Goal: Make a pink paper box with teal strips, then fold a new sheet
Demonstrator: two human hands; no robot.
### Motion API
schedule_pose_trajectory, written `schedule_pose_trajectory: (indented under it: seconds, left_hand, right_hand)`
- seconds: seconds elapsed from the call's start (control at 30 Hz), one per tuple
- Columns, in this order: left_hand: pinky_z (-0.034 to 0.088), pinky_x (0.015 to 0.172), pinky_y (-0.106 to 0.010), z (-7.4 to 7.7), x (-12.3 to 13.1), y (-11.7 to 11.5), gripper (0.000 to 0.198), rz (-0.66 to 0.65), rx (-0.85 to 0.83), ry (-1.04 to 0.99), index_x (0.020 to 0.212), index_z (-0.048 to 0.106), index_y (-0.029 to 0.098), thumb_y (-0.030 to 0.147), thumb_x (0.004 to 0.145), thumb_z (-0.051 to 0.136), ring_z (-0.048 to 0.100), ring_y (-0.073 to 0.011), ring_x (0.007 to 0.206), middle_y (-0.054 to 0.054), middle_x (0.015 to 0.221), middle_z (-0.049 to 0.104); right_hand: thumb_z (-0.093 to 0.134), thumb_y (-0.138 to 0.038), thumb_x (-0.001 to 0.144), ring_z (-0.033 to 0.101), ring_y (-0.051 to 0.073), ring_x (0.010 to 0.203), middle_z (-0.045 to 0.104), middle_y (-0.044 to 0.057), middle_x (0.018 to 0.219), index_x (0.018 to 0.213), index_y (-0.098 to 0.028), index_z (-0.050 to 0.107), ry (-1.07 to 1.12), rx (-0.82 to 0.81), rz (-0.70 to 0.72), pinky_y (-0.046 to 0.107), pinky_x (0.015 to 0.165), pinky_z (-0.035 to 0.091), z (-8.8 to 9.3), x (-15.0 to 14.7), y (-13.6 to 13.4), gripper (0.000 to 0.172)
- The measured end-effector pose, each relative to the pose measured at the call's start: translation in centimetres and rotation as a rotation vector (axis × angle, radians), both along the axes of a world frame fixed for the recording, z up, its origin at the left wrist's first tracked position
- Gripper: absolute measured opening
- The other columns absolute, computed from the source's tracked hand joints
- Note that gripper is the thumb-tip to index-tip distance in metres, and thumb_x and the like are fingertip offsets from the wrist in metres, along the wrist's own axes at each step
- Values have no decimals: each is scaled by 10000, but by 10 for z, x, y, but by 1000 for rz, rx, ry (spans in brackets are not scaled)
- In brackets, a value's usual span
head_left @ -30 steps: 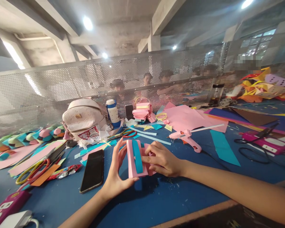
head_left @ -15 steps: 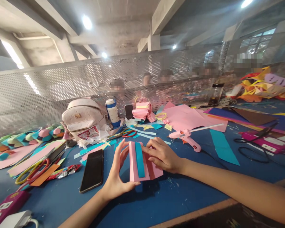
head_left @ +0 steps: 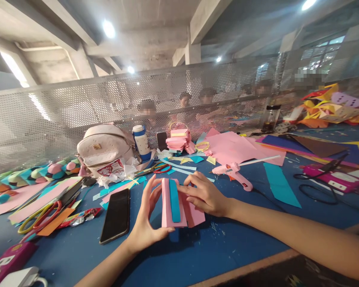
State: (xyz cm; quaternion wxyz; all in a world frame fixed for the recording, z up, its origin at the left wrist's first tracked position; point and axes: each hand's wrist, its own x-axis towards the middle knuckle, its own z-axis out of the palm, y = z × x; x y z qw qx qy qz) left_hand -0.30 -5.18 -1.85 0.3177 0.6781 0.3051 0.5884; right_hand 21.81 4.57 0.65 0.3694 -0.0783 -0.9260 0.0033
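Note:
A folded pink paper piece (head_left: 166, 207) with a blue paper strip (head_left: 175, 201) along its top face is between my two hands, over the blue table. My left hand (head_left: 148, 219) grips it from the left, thumb at the near end and fingers at the far end. From the right, my right hand (head_left: 205, 195) has its fingers curled onto the pink paper beside the strip; some fingertips are hidden behind it. A pink flap (head_left: 196, 215) sticks out under my right hand. A pink glue gun (head_left: 235, 173) lies just beyond that hand.
A black phone (head_left: 116, 215) lies left of my left hand. Scissors (head_left: 48, 215), a backpack (head_left: 104, 147) and a bottle (head_left: 141, 141) stand or lie further left. Pink paper sheets (head_left: 233, 147) spread at the back. A magenta power strip (head_left: 336, 179) with cables is at right.
Almost nothing differs. The whole view has shifted very slightly, and both hands keep the same hold on the pink paper piece.

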Motion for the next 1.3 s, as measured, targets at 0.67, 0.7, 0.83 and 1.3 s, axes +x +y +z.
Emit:
schedule_pose_trajectory:
  seconds: [0.67, 0.7, 0.83, 1.3]
  left_hand:
    - [419, 1067, -544, 3, -5, 13, 755, -74, -346, -342, 1520, 242, 329, 625, 887, 527, 513, -334, 1301, -111, 1443, 504]
    - [430, 1056, -556, 1, -7, 15, 719, -73, -367, -366, 1525, 220, 340, 608, 913, 486, 540, -323, 1279, -103, 1428, 527]
    - [395, 1089, -567, -4, -12, 20, 732, -49, -378, -444, 1503, 268, 359, 547, 870, 584, 552, -312, 1271, -78, 1397, 569]
    - [433, 1034, -487, 11, 8, 9, 901, -32, -337, -398, 1484, 343, 262, 527, 724, 745, 462, -366, 1320, -145, 1421, 496]
  right_hand:
    - [371, -525, 1007, 465, 248, 1074, 513, 91, 1102, 1270, -242, 574, 316, -370, 59, 455, 968, 389, 9, 3, -4, 437]
    - [402, -500, 1005, 462, 252, 1124, 507, 96, 1164, 1286, -250, 544, 378, -416, 30, 456, 982, 398, 7, 3, -2, 402]
    - [454, -453, 1003, 399, 247, 1320, 410, 108, 1418, 1436, -289, 375, 332, -558, 62, 453, 1066, 397, -2, -2, 2, 470]
    - [413, -510, 1000, 172, 252, 1478, 212, 80, 1608, 1562, -284, 173, -18, -303, 161, 477, 1201, 195, -8, -4, -6, 651]
